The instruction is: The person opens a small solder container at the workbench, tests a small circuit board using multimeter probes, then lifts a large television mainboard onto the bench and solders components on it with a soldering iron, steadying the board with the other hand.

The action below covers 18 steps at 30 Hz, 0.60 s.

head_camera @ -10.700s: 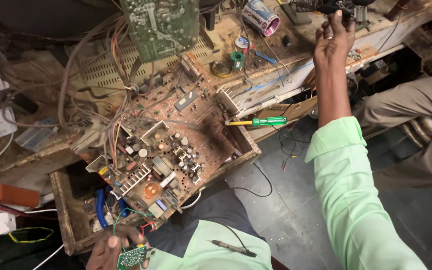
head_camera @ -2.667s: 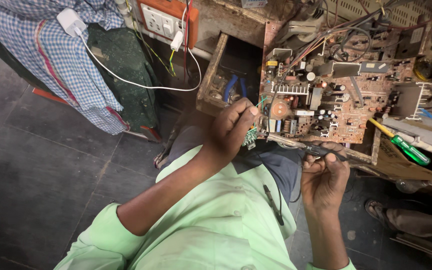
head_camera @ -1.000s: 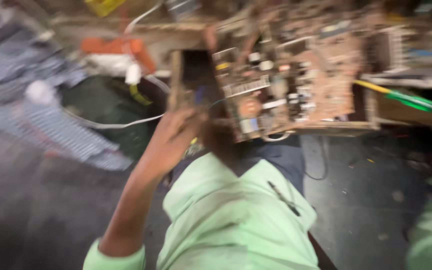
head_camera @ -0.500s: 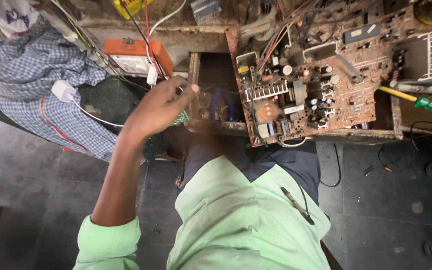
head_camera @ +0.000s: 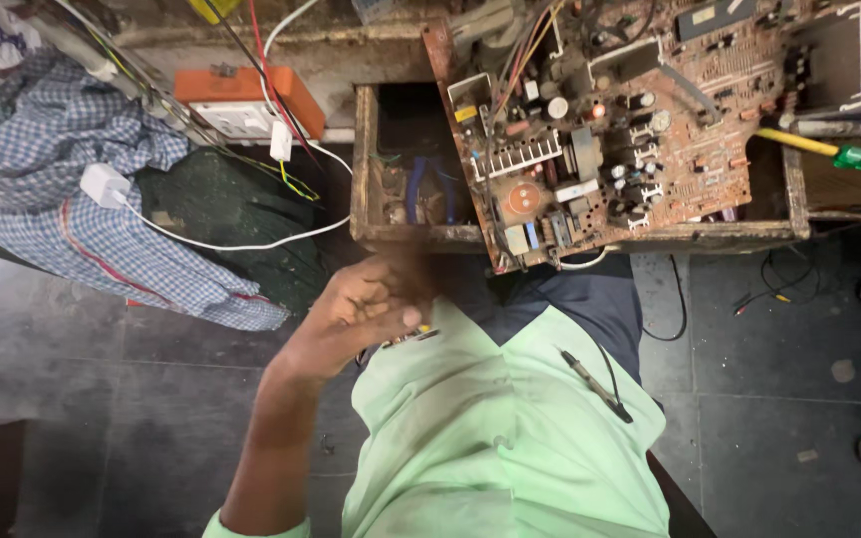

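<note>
Left hand [head_camera: 366,309] hangs just in front of the wooden box [head_camera: 421,234], fingers curled and blurry, so I cannot tell if it holds anything. Above it, the big brown circuit board [head_camera: 610,130] leans tilted on the box, parts facing up where they are easy to see. A pen [head_camera: 595,384] sits clipped on the green shirt. Half a second ago the hand was higher, up at the box edge. No right hand shows.
</note>
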{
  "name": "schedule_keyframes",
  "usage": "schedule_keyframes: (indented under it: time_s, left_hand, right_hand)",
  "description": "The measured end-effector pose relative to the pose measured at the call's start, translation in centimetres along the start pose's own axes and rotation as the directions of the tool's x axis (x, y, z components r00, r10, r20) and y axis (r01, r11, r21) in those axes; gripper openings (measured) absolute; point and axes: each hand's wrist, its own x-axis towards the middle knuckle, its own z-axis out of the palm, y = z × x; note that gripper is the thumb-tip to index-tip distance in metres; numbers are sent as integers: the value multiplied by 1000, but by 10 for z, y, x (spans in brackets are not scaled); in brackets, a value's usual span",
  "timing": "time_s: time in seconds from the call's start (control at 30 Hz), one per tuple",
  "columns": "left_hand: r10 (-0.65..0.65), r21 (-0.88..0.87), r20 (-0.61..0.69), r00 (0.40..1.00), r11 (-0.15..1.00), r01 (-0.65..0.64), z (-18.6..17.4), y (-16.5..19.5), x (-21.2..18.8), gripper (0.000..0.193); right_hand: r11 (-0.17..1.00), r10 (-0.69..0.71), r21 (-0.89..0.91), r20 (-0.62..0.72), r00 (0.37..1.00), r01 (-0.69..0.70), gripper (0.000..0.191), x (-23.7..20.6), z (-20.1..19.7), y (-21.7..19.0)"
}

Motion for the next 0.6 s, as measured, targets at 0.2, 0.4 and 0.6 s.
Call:
schedule_keyframes:
  time_s: [0.2, 0.4, 0.6]
  left_hand:
    - [130, -59, 116, 985, 991, -124, 24, -1, 6, 22]
    - [264, 44, 112, 958, 962, -271, 25, 12, 18, 17]
    - [352, 73, 85, 932, 931, -358, 21, 23, 26, 15]
  right_hand:
    - [1000, -3, 11, 2, 1000, 3, 20, -9, 2, 5]
    - [1000, -3, 10, 6, 1000, 3, 20, -8, 2, -1]
    - [1000, -1, 9, 3, 1000, 1, 20, -11, -1, 4]
